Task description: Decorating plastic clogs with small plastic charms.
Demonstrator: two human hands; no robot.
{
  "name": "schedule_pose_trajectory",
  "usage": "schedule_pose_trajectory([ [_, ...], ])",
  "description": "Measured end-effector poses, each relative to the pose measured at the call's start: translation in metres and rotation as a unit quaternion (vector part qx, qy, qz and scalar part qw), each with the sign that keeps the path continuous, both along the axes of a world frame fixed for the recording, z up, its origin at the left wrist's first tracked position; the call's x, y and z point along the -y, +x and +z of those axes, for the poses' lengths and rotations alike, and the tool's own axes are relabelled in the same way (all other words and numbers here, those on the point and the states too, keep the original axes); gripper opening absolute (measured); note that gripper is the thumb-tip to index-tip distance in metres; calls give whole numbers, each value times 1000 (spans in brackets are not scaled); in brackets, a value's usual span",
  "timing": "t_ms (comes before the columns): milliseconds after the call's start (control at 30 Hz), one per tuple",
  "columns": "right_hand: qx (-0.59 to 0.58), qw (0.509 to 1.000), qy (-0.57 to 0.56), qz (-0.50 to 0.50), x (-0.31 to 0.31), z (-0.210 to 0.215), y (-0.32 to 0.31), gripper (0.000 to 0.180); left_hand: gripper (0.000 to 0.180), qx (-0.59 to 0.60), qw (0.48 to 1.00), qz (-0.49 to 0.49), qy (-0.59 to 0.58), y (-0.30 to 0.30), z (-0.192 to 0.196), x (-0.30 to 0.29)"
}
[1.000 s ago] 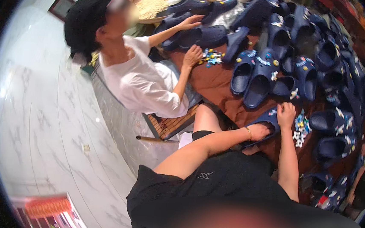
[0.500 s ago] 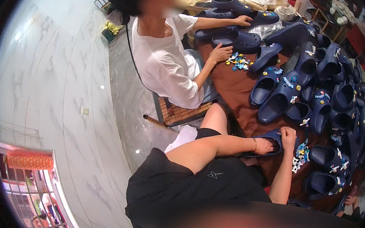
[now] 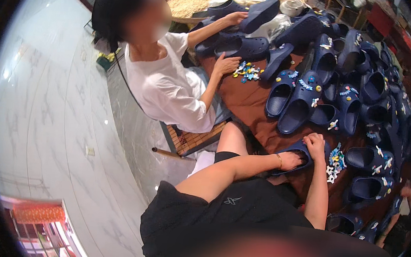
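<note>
A navy blue clog [image 3: 298, 152] lies on the brown cloth [image 3: 246, 102] in front of me. My left hand [image 3: 291, 161] is tucked inside it, gripping it. On the clog's upper rests my right hand [image 3: 315, 145], fingers curled and pressing; whether it pinches a charm is hidden. A small heap of colourful shoe charms [image 3: 334, 162] sits just right of that hand.
Several more navy clogs [image 3: 309, 95], some with charms, cover the cloth to the right and back. A person in a white shirt [image 3: 170, 89] sits at left, holding another clog [image 3: 241, 46] beside a second charm pile [image 3: 247, 71]. A pale marble floor [image 3: 47, 116] lies left.
The view has swung so the other person and the cloth sit nearer the middle. My hands stay on the same clog; the right hand has shifted slightly on its upper.
</note>
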State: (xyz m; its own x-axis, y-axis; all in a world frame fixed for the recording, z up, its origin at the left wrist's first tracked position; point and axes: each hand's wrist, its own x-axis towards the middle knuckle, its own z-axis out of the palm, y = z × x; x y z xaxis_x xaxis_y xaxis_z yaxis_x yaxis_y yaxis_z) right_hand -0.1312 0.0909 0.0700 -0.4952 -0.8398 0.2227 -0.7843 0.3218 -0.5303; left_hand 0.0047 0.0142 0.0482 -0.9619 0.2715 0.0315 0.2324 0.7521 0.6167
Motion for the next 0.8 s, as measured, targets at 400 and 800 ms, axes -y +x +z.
schedule_pose_trajectory([
  [400, 2, 1000, 20, -6, 4, 3, 6, 21, 21, -26, 999, 20, -14, 3, -9, 0],
  [800, 13, 999, -36, 1, 5, -3, 0, 23, 27, -115, 993, 21, 1, 4, -15, 0],
])
